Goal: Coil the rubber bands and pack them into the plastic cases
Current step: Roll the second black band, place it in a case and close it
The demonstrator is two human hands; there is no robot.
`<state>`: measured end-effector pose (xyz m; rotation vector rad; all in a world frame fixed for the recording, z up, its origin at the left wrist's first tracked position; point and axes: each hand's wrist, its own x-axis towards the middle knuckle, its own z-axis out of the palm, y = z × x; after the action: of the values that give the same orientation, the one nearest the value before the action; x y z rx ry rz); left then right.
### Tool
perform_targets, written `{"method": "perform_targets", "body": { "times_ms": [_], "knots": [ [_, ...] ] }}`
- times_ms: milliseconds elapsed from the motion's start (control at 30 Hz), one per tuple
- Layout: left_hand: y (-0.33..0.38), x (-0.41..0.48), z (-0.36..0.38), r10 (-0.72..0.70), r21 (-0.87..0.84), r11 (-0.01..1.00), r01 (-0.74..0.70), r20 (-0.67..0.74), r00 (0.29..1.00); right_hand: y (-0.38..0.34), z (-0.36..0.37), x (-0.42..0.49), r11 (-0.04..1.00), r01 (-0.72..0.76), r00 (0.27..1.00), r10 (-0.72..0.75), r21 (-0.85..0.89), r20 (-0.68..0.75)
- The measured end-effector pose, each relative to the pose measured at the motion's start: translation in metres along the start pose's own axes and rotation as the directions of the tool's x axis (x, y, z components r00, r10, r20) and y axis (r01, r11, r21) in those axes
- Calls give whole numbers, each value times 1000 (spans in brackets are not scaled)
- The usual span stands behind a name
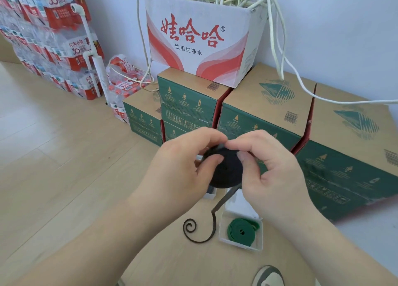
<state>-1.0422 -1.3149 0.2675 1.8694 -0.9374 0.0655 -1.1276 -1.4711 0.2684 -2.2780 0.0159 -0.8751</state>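
Behind both hands, black coil (226,171) half-hidden.

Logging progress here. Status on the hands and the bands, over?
Left hand and right hand pinch black coil; tail trails to floor. Green band coiled in open case. Nothing blocking.

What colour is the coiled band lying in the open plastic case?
Green; the head view shows the band clearly.

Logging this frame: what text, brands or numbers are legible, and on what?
"娃哈哈" with ®: front of the white-and-red carton.
"饮用纯净水": same carton, beneath the brand.
"农夫山泉" and "30": shrink-wrapped water packs.
Green cartons: barcodes and small print, too small to read.
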Motion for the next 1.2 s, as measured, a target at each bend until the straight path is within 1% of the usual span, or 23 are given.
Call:
{"method": "perform_targets", "body": {
  "times_ms": [33,67,133,200,233,300,333,400,433,500,533,600,667,700,767,833,900,967,1033,1067,1100,1133,1200],
  "knots": [
    [-1,0,0,-14,-21,1000,13,-17,1000,0,0,0,1000,-15,1000,15,11,-12],
    [0,0,-1,-38,-54,998,36,-47,998,-1,0,1,996,-67,997,68,55,-28],
    [2,2,-3,-111,-146,985,94,-111,988,-4,-2,3,949,-234,968,247,212,-38],
    [3,4,-4,-194,-280,949,144,-161,968,-5,-5,5,879,-348,925,378,326,-31],
    [2,5,-4,-235,-348,924,161,-184,954,-5,-6,6,849,-379,909,417,367,-26],
    [2,5,-3,-293,-436,882,179,-210,933,-5,-7,8,806,-405,894,448,432,3],
    [3,5,-2,-311,-459,868,190,-204,928,-5,-7,8,800,-404,896,444,443,16],
    [3,5,-2,-337,-464,853,238,-142,931,-5,-6,7,815,-402,898,439,418,9],
    [2,5,-2,-344,-440,858,267,-105,933,-3,-6,7,832,-402,899,438,383,-8],
    [0,5,-2,-327,-324,902,285,-82,941,1,-6,5,876,-390,910,414,283,-28],
    [-1,4,-3,-295,-253,930,265,-89,951,2,-5,4,905,-357,927,373,231,-27],
    [0,3,-2,-178,-142,976,166,-77,981,3,-3,2,961,-234,971,239,147,-16],
    [2,2,-1,-64,-57,996,62,-41,997,3,0,0,986,-129,991,130,107,-3],
    [1,1,-2,-36,-25,999,36,-31,999,3,0,0,991,-98,995,99,91,-4],
    [-2,2,-3,-18,-6,1000,18,-16,1000,3,0,1,992,-95,995,97,87,-19],
    [-2,2,-4,-5,-6,1000,5,-7,1000,1,-1,0,981,-158,986,163,116,-40],
    [-2,3,-5,-43,-40,998,41,-49,998,0,-2,1,955,-245,965,256,170,-47],
    [-4,4,-6,-134,-130,984,120,-108,985,-1,-3,3,923,-306,946,322,233,-32],
    [-6,6,-5,-237,-269,944,192,-144,961,-2,-3,4,902,-324,939,344,284,-24],
    [-7,6,-5,-273,-303,927,221,-140,952,-2,-3,4,903,-320,940,340,285,-24],
    [-6,6,-4,-286,-292,925,242,-120,951,-2,-3,4,917,-299,948,317,264,-26],
    [-4,5,-3,-274,-235,940,246,-94,957,-2,-3,3,939,-260,962,273,224,-30],
    [0,1,-1,-190,-61,981,186,-60,980,1,-2,2,981,-152,987,156,120,-27]
  ]
}}
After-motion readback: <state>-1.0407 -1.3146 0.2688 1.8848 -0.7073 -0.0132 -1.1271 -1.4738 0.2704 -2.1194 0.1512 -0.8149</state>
